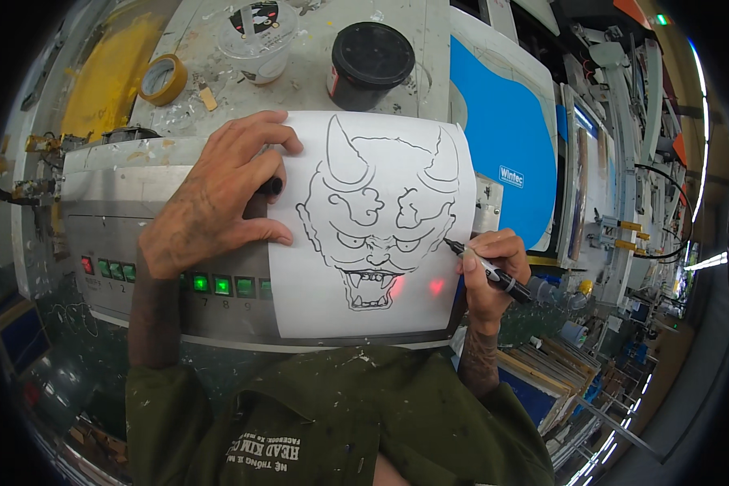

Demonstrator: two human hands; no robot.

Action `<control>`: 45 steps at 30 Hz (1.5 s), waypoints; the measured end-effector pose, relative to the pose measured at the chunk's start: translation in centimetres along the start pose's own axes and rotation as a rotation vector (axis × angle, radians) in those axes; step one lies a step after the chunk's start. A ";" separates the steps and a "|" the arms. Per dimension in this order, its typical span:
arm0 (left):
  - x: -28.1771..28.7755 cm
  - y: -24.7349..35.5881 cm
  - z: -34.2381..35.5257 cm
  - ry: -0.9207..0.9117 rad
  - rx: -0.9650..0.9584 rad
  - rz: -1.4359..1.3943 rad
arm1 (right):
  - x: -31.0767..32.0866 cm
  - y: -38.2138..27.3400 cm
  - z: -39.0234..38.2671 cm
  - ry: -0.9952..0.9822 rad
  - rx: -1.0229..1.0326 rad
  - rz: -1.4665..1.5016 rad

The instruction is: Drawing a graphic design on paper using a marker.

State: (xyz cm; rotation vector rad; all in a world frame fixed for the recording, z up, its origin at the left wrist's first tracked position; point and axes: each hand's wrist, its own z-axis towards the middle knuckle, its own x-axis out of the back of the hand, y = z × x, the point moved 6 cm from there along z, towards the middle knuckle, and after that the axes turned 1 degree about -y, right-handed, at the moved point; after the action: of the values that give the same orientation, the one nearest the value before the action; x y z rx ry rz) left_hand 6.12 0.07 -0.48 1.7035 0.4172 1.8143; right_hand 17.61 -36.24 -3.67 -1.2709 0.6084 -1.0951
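Note:
A white sheet of paper (308,312) lies in front of me, bearing a black line drawing of a horned, fanged mask (373,217). My right hand (494,263) grips a black marker (504,280); its tip touches or nearly touches the drawing's right cheek line. At the sheet's left edge rests my left hand (211,190), thumb and fingertips against the paper. Tucked in its curled fingers is a short black cylinder that looks like the marker cap (272,186). Reddish light spots (436,286) show on the lower right of the paper.
Beyond the paper stand a black lidded tub (373,57), a clear plastic tub (259,44) and a tape roll (163,79). A control panel (150,296) with lit green buttons runs underneath. A blue-and-white board (502,121) lies right; stacked frames (547,377) stand lower right.

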 end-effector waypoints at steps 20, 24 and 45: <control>-0.3 -0.3 -0.2 0.066 -0.058 0.011 | -3.5 -3.7 -0.2 -0.117 0.094 0.028; 0.0 -0.1 -0.2 0.073 -0.062 0.015 | -4.9 -2.5 -1.0 -0.171 0.018 0.066; -0.2 -0.1 -0.2 0.073 -0.071 0.024 | -4.5 -1.8 -0.2 -0.154 -0.191 0.149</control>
State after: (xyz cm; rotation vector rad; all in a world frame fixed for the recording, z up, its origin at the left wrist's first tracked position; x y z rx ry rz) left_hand 5.99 0.09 -0.72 1.6045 0.3590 1.8908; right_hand 15.08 -32.15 -2.88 -1.4354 0.6916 -0.8230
